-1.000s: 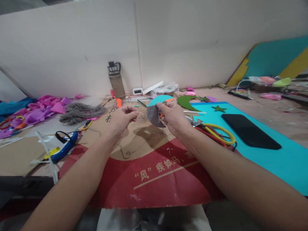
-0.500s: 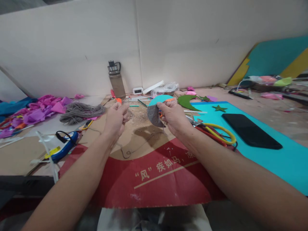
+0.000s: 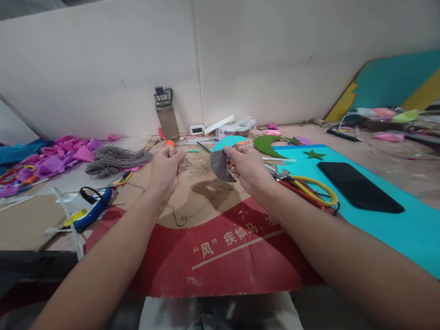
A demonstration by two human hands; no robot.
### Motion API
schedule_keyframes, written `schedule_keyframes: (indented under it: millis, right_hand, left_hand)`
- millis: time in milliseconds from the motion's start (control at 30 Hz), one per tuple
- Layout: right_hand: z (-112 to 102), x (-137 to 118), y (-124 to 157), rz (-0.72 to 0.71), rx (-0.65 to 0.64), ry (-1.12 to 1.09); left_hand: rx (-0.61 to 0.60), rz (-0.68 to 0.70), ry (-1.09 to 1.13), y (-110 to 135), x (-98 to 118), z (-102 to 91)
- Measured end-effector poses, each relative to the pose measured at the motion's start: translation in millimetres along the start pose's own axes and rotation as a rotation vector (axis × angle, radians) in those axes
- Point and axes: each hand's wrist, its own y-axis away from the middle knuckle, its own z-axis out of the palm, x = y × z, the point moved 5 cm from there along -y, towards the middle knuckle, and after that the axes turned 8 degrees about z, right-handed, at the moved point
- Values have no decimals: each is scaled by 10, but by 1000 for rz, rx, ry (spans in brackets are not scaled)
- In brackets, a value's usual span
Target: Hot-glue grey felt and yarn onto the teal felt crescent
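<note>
My right hand (image 3: 248, 166) pinches a round disc (image 3: 222, 165) at its right side. The disc's upper part is turquoise, and grey yarn-like strands cover the lower part. Something orange shows behind the fingers. To the left of the disc, my left hand (image 3: 167, 170) is closed in a pinch; whatever thin thing it holds is too small to make out. A grey strand (image 3: 181, 221) lies in a small curl on the cardboard (image 3: 192, 188) below my hands. The grey yarn bundle (image 3: 115, 159) rests beyond my left forearm.
Pliers (image 3: 309, 189) with red and yellow handles lie on a turquoise sheet (image 3: 388, 233) near a black phone (image 3: 359, 187). A green crescent (image 3: 267, 145) and star (image 3: 314, 155) lie behind. A water bottle (image 3: 167, 117) stands at the wall. At left are a blue device (image 3: 92, 211) and pink scraps (image 3: 65, 151).
Almost nothing differs. The left hand's fingers have shifted very slightly, and the right hand still holds the disc in the same place.
</note>
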Motion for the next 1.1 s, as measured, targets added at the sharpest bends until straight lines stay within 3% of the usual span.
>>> schedule_keyframes:
  millis: [167,267,400,700,967,1100]
  right_hand:
    - [3,4,-8,-14,9,-35]
    - [9,3,-11,-40,21,-74]
    - [54,23,8,-47,15,-107]
    - [112,44,74,-130,78,-120]
    - [100,28,80,-175,88,-130]
    - [87,23,79,-196,89,-161]
  left_hand:
    - [-92,-163,-66,106,-78,106]
    - [-226,-255,-115,200,-133,247]
    - [-329,-309,-40,297,-157,421]
    - [-86,-344,211,320,-202,500]
    - [-39,-427,280,340,-223,692]
    - [8,-374,274,330,-240,748]
